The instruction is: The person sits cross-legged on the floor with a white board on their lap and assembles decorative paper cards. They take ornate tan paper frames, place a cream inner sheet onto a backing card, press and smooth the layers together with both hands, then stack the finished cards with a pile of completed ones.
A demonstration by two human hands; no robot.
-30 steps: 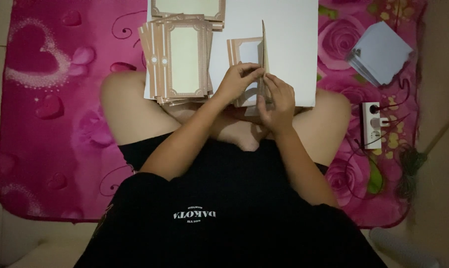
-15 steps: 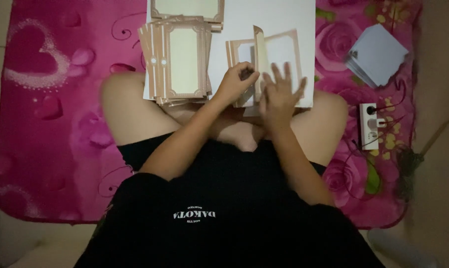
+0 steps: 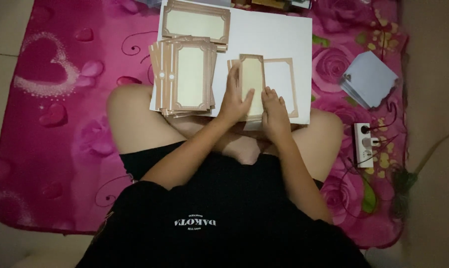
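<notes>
Both hands worked over a folded card (image 3: pixel 254 82) on a white board (image 3: pixel 279 37) that lay across the person's crossed legs. Going left to right: a pink blanket (image 3: pixel 60 124) with hearts and roses covered the floor, and on the board's left part sat a fanned stack of cards (image 3: pixel 184 77), cream with tan ornate borders, standing tall-way up. Above that stack, near the board's top edge, lay another pile of the same cards (image 3: pixel 197 22), turned sideways.

Next came the left hand (image 3: pixel 236 99) — flat, fingers stretched out and close together, pressing on the left side of the folded card. It gripped nothing; it only lay on the paper. The card's narrow front panel rose between the two hands, and its wider panel spread out flat to the right, touching the board.

Just beside it, the right hand (image 3: pixel 274 111) rested on the card's lower part, fingers loosely together and bent a little (whether a fingertip pinched an edge, I could not tell).

Further right, off the board and well apart from the hands, a loose pile of pale blue sheets (image 3: pixel 369 79) lay on the blanket, and below it a white power strip (image 3: pixel 364 144) with plugs in it — dark cables ran off toward the bare floor.
</notes>
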